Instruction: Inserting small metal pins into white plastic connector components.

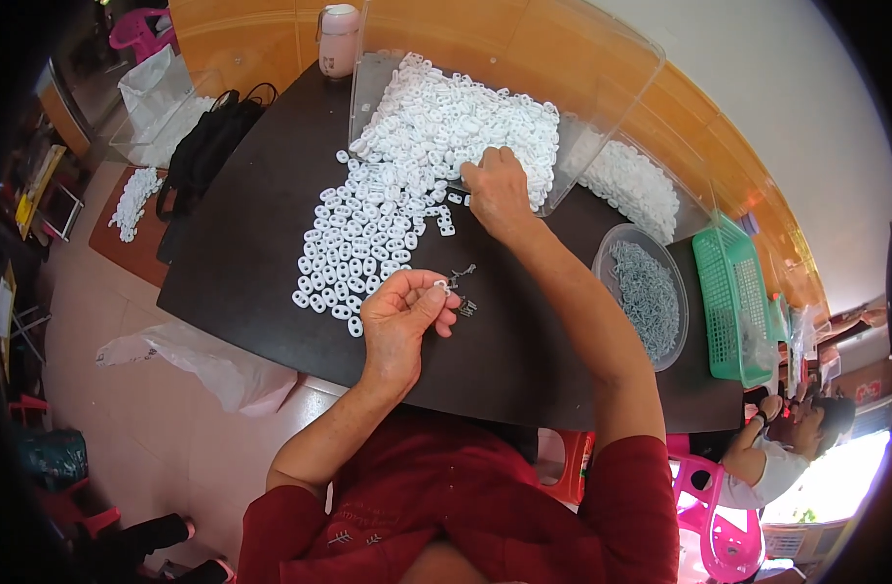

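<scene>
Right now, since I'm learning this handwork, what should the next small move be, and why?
Probably pick one from the heap of white pieces with the right hand: it is at the heap, while the left hand pinches what looks like a small white piece. Whether the right grips anything is hidden.

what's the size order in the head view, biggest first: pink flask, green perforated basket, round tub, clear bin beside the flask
1. Clear bin
2. Green perforated basket and round tub: too alike to rank
3. Pink flask
</scene>
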Demonstrator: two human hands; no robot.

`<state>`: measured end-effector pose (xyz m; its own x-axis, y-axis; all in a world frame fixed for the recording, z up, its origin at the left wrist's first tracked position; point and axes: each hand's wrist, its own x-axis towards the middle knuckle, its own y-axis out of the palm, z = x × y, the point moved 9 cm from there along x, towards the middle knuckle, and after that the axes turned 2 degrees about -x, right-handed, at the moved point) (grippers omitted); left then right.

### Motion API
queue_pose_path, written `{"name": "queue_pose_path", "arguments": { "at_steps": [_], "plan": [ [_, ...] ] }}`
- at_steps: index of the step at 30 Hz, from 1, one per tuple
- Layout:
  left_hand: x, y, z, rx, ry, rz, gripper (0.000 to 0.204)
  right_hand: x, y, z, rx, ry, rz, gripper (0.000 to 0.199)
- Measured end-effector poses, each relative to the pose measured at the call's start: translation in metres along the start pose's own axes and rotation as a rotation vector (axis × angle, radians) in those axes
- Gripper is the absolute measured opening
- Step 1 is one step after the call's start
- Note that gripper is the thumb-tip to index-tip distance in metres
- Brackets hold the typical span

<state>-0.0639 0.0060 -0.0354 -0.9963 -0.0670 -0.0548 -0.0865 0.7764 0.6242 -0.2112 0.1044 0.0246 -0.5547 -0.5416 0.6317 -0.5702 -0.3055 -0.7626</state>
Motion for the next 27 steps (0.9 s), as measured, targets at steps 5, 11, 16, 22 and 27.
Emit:
{"name": "queue_pose_path", "arguments": {
  "at_steps": [5, 11, 16, 22, 27],
  "plan": [
    [0.003, -0.003, 0.003, -0.005, -0.008, -0.005, 0.011, 0.0, -0.004, 0.009, -0.022, -0.091, -0.003, 0.016],
    [0.004, -0.003, 0.003, 0.007, -0.008, -0.012, 0.011, -0.019, -0.021, 0.002, 0.069, -0.002, -0.015, 0.01],
    [0.003, -0.002, 0.003, 0.032, -0.007, -0.008, 0.01, -0.039, -0.033, -0.015, 0.233, 0.165, -0.028, 0.009],
    [0.003, -0.004, 0.004, 0.057, -0.014, -0.014, 0.01, -0.059, -0.029, -0.032, 0.442, 0.367, 0.147, 0.005],
    [0.003, -0.002, 0.003, 0.061, -0.014, -0.008, 0.011, -0.068, -0.026, -0.034, 0.474, 0.406, 0.194, 0.005]
  ]
}}
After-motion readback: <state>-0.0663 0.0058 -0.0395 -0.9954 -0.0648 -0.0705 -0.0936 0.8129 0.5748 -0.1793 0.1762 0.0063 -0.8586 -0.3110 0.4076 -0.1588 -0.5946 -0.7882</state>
